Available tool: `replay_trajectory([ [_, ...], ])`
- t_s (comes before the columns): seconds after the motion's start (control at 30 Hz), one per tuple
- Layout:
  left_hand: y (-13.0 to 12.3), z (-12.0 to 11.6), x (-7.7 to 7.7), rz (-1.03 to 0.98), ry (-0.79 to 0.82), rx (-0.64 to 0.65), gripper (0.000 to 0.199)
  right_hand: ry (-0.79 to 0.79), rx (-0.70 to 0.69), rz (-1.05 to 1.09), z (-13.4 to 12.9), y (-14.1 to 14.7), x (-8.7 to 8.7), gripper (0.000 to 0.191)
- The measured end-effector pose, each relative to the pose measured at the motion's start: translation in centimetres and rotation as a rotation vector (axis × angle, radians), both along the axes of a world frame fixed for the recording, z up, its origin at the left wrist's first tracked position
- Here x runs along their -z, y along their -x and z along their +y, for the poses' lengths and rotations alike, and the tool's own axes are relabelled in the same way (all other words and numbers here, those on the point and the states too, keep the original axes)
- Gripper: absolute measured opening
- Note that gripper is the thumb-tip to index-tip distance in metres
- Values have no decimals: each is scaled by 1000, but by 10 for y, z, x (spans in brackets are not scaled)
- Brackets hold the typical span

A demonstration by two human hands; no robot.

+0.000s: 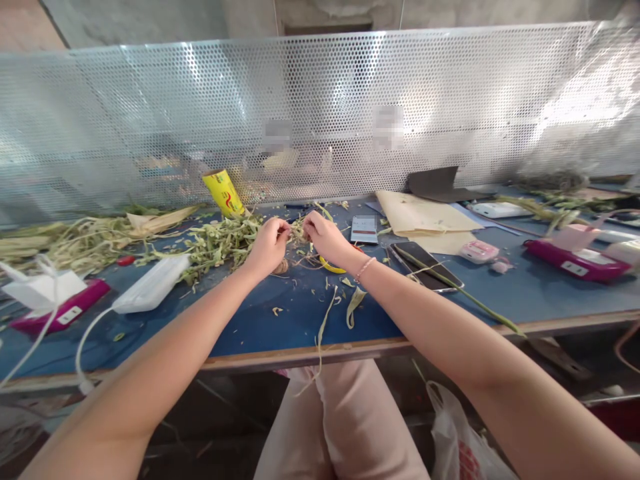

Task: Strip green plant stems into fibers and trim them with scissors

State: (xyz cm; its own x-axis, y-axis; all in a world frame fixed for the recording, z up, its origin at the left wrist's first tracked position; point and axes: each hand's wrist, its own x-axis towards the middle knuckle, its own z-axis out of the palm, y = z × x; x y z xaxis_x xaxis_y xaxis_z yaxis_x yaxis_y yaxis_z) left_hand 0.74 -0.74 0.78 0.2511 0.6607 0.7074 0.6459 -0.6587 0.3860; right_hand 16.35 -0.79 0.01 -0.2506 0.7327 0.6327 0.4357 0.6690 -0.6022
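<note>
Over the blue table [280, 333], my left hand [270, 245] has its fingers pinched together at the right edge of a pile of pale green plant pieces [215, 243]. Close beside it on the right, my right hand [320, 235] is also closed, fingertips together. Thin dried plant strands show between the two hands, but what each one grips is too small to name. Below my right hand lies a yellow ring [331, 267], partly hidden by the wrist. A small brownish ball [281, 267] sits below my left hand.
A yellow tube [224, 193] stands behind the pile. White power bank [151, 283] and magenta socket block [65, 310] lie left. Rightward are a phone [425, 265], brown paper [425, 217], a pink case [479, 251] and another magenta block [575, 261]. A perforated metal screen [320, 113] rises behind.
</note>
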Motion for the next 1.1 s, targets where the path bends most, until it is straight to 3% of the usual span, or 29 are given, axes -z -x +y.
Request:
replay_trajectory([
  [0.27,1,5,4,-42,56,85,7,-37,69,117,-1,0,-4,9],
  [0.43,1,1,0,-31,91,33,5,-13,94,141,2,-3,-7,9],
  [0.8,1,-2,-1,-24,166,20,1,-237,54,-118,3,-9,-10,9],
  [0.9,1,-4,-2,-2,181,36,8,-270,49,-158,5,-12,-9,9],
  [1.1,-1,-7,-6,144,88,-31,14,-314,20,-181,3,-12,-9,10],
])
